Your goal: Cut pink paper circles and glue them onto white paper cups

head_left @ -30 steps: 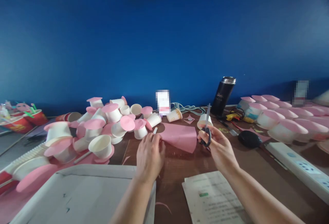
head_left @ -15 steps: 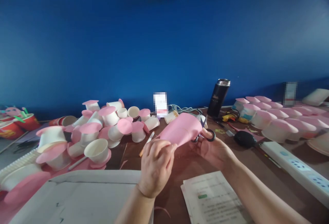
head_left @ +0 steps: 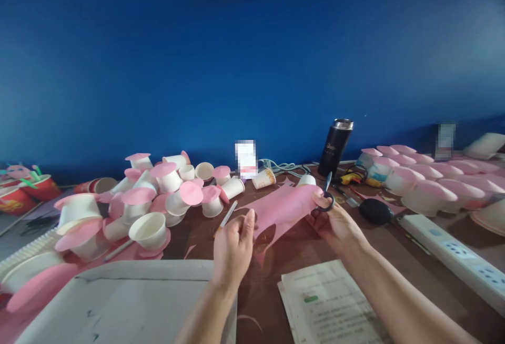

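Fingers of your right hand [head_left: 340, 225] grip scissors [head_left: 328, 203] and a partly cut pink sheet [head_left: 286, 204]; your left hand's [head_left: 232, 252] grip is unclear; many cups [head_left: 168, 181] bear discs, the printed cup [head_left: 263, 179] none visible.

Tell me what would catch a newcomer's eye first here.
Probably the broad blue wall filling the upper view. Below, pink-topped white cups crowd both sides of the table. Between them, the left hand and right hand hold a pink sheet, the right also holding scissors.
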Available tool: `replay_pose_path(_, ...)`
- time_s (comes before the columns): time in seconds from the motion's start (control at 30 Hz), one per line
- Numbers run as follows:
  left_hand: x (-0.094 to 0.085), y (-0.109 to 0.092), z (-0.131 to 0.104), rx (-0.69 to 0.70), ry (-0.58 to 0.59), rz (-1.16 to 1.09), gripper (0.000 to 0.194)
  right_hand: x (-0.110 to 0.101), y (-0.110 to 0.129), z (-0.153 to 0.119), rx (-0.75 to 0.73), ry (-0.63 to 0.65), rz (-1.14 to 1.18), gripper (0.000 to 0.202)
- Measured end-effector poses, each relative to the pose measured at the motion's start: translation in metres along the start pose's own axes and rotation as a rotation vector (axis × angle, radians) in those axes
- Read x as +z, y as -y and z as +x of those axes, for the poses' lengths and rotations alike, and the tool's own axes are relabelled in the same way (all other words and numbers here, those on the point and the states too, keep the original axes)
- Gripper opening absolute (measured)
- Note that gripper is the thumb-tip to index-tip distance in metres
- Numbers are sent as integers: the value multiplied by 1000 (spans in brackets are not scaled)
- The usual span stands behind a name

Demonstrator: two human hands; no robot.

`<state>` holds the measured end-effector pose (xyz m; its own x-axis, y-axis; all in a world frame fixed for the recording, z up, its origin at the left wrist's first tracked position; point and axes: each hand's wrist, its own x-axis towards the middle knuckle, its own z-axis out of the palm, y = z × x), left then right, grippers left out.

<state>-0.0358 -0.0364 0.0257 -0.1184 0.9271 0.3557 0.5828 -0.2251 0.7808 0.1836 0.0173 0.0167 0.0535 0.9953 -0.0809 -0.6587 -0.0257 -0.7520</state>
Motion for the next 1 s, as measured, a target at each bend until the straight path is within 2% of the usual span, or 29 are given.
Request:
replay_pose_path(0.07, -3, 3, 2, -131, 139, -42, 54, 1, 0, 0, -18, -4, 0, 39)
replay_pose_path(0.23, 2, 4, 0, -496, 675, -382, 67, 3, 1, -2, -53, 8, -43, 38)
replay_pose_path(0.3, 8, 3, -2, -628, 753, -531, 72, 4, 1, -3, -61, 32, -60, 36)
replay_pose_path(0.4, 19, 3, -6, -735, 715, -762, 71, 5, 2, -6, -48, 66, -78, 33)
replay_pose_path(0.53, 28, 1, -9, -851, 761, -1204, 65, 6, 3, -10, -27, 96, -111, 31)
replay_pose_path(0.6, 32, 0, -9, -901, 738, -1367, 62, 8, 5, -12, -10, 109, -142, 32)
replay_pose_path(0.67, 34, -1, -7, -972, 630, -1437, 54, 9, 5, -14, 3, 120, -149, 35)
replay_pose_path(0.77, 35, -2, -3, -1047, 362, -1455, 33, 10, 5, -15, -4, 127, -120, 39)
replay_pose_path(0.83, 33, -2, -2, -999, 218, -1467, 21, 9, 4, -15, -2, 133, -103, 38)
replay_pose_path(0.87, 31, -3, -1, -926, 183, -1473, 19, 8, 3, -15, 5, 135, -96, 36)
replay_pose_path(1.0, 20, -10, -2, -518, 171, -1424, 21, 7, 2, -12, 11, 122, -92, 27)
